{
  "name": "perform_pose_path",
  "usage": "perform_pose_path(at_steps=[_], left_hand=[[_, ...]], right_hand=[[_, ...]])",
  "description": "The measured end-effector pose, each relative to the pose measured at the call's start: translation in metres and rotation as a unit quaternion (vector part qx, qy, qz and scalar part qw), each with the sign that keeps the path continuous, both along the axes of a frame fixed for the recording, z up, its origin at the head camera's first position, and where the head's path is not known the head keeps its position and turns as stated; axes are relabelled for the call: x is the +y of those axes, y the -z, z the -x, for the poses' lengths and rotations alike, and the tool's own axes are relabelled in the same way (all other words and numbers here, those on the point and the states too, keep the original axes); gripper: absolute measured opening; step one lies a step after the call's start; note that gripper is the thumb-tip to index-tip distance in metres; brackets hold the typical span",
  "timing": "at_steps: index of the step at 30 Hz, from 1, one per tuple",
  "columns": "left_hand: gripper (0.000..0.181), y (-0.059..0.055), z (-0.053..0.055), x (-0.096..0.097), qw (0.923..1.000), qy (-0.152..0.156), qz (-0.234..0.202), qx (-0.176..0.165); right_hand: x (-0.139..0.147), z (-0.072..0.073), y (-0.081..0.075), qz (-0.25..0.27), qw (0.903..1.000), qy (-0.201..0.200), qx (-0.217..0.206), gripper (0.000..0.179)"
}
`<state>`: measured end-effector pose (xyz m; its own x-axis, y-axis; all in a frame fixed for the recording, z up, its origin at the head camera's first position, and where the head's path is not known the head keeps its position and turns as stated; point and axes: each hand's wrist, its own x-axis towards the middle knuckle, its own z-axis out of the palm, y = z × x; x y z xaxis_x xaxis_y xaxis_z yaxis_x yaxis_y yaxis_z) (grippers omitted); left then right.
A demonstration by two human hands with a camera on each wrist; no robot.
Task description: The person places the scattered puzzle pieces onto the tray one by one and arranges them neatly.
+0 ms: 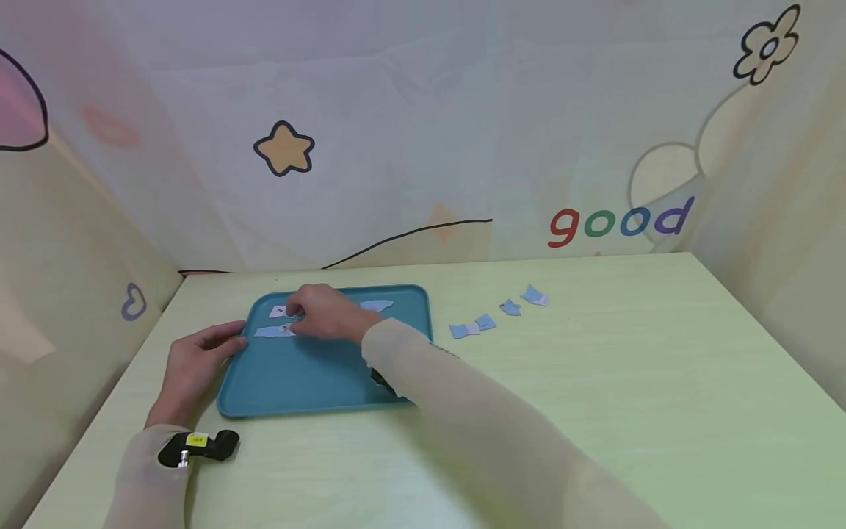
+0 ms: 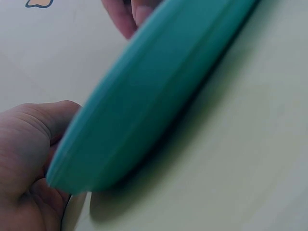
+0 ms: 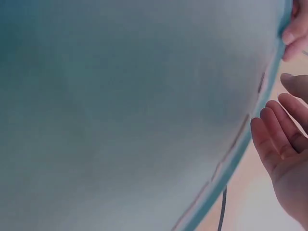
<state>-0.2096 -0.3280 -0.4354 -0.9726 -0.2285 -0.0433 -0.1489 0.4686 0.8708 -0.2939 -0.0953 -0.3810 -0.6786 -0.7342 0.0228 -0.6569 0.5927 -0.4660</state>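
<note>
A blue-green tray [image 1: 297,389] lies on the table with torn paper pieces on it. My left hand [image 1: 194,364] holds the tray's left edge; in the left wrist view its thumb [image 2: 60,118] rests at the rim. Over the far left part of the tray reaches my right hand [image 1: 330,312], fingertips down by a light blue paper strip [image 1: 267,332] and a pale paper piece [image 1: 277,311]. In the right wrist view its fingers [image 3: 284,127] are loosely bent, the thumb apart, and no paper shows between them. Another pale blue piece [image 1: 377,305] lies behind the right wrist.
Right of the tray, several small blue and pale paper scraps lie on the table, among them a nearer scrap [image 1: 459,331], a star-like scrap [image 1: 510,308] and the farthest scrap [image 1: 532,294]. A printed curtain [image 1: 423,147] closes off the back of the table [image 1: 628,404].
</note>
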Motion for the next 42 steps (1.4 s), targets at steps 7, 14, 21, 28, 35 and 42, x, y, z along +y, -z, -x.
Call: perform_pose_path(at_steps=[7, 14, 21, 28, 35, 42], left_hand=[[0.049, 0.001, 0.002, 0.0, 0.9999, -0.001, 0.012, 0.0], [0.049, 0.002, 0.002, 0.001, 0.9998, -0.001, 0.021, 0.001], [0.05, 0.0, 0.0, 0.001, 0.9998, -0.001, 0.018, 0.003], [0.05, 0.001, 0.001, 0.002, 0.9999, -0.008, 0.008, -0.003], [0.052, 0.0, 0.0, 0.0, 0.9998, 0.007, 0.019, 0.002], [0.051, 0.0, 0.0, 0.001, 0.9995, 0.004, 0.031, -0.001]], right_hand=[[0.03, 0.001, -0.012, 0.013, 0.9999, 0.009, 0.004, 0.031], [0.063, -0.002, -0.021, 0.018, 0.9996, 0.015, 0.013, 0.033], [0.101, -0.004, -0.021, 0.04, 0.999, 0.019, 0.002, 0.035], [0.139, -0.005, -0.021, 0.044, 0.9985, 0.028, 0.015, 0.034], [0.177, -0.005, -0.019, 0.046, 0.9977, 0.045, 0.019, 0.032], [0.207, -0.006, -0.012, 0.043, 0.9975, 0.054, 0.017, 0.033]])
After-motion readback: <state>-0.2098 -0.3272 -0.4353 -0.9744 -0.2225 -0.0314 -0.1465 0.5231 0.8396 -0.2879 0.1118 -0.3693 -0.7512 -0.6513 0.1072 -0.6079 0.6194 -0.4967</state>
